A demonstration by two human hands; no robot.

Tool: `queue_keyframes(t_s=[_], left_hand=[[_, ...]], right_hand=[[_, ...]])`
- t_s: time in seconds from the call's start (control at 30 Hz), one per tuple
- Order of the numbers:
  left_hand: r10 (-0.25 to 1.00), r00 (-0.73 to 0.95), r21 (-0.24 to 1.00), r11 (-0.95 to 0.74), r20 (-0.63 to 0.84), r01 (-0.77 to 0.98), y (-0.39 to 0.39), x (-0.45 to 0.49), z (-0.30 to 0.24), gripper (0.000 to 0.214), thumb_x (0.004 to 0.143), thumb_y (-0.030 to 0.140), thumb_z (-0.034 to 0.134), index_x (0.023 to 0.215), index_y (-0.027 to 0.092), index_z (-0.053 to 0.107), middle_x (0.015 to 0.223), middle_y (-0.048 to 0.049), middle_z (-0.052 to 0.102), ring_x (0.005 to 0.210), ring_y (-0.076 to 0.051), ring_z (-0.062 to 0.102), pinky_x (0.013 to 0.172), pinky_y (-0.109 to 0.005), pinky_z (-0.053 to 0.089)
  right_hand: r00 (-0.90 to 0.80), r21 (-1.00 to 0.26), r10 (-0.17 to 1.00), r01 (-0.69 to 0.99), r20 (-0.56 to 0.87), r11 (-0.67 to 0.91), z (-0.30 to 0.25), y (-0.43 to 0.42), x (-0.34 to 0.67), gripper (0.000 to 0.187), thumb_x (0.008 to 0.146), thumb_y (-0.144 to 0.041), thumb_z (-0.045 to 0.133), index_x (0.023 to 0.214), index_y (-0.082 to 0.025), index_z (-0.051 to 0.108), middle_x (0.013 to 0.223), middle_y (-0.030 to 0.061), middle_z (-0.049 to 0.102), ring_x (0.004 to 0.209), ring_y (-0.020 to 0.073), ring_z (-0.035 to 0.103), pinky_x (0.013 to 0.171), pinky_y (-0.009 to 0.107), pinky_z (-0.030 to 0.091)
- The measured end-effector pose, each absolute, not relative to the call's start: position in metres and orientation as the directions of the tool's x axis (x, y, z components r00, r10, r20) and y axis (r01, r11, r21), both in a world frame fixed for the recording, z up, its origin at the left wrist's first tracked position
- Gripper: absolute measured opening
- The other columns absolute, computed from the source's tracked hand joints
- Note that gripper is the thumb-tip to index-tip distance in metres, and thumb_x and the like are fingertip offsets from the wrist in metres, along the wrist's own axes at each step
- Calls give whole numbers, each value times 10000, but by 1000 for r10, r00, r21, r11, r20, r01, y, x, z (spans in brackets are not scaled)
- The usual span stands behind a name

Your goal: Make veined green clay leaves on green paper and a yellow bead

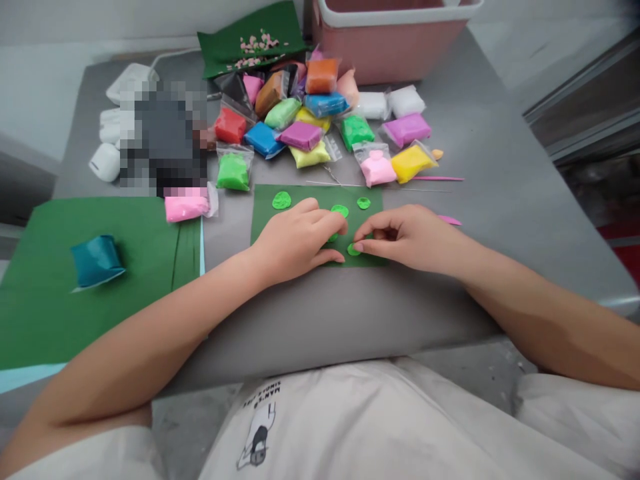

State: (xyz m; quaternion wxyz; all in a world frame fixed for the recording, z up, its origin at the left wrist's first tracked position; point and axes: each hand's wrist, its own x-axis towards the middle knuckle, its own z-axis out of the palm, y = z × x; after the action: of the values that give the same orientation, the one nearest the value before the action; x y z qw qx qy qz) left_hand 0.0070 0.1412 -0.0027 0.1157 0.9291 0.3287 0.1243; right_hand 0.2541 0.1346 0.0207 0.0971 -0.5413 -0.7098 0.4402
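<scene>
A small dark green felt sheet (265, 220) lies on the grey table (500, 173) in front of me. Flat bright green clay discs sit on it: one (281, 200) at the upper left, one (363, 203) further right, one (341, 211) by my left fingers. My left hand (295, 241) rests curled on the sheet, its fingers closed round a bit of green clay (333, 237). My right hand (407, 237) pinches a small green clay piece (353, 250) against the sheet.
Several packets of coloured clay (300, 135) lie behind the sheet, with a pink tub (395, 40) beyond. A large green sheet (45, 313) with a teal packet (97, 260) lies at the left. A pink tool (440, 178) and white objects (106, 162) are also on the table.
</scene>
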Motion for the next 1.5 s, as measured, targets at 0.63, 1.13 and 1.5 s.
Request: queue_keyframes(t_s=[0.63, 1.13, 1.5], left_hand=[[809, 458, 352, -578, 369, 736, 170, -59, 67, 173, 1077, 241, 531, 1075, 206, 700, 889, -3, 792, 711, -145, 587, 768, -316, 464], [873, 376, 498, -486, 309, 718, 107, -98, 27, 173, 1006, 265, 571, 1097, 297, 714, 752, 55, 783, 449, -125, 527, 523, -303, 404], [717, 635, 179, -692, 288, 699, 94, -94, 20, 274, 1013, 189, 472, 1014, 254, 739, 888, -9, 819, 732, -191, 750, 622, -300, 473]], right_hand=[[-511, -874, 796, 484, -324, -46, 30, 134, 256, 373, 803, -573, 809, 886, -209, 816, 665, -2, 606, 622, 142, 476, 567, 285, 370], [-719, -665, 692, 548, -64, 508, 22, 161, 159, 119, 920, -269, 766, 943, -225, 874, 1046, 91, 650, 1141, 306, 553, 1071, 484, 372], [-680, -553, 721, 654, -132, 516, 23, 148, 151, 118, 950, -224, 755, 961, -218, 872, 1127, 132, 656, 1124, 322, 520, 1024, 498, 360]])
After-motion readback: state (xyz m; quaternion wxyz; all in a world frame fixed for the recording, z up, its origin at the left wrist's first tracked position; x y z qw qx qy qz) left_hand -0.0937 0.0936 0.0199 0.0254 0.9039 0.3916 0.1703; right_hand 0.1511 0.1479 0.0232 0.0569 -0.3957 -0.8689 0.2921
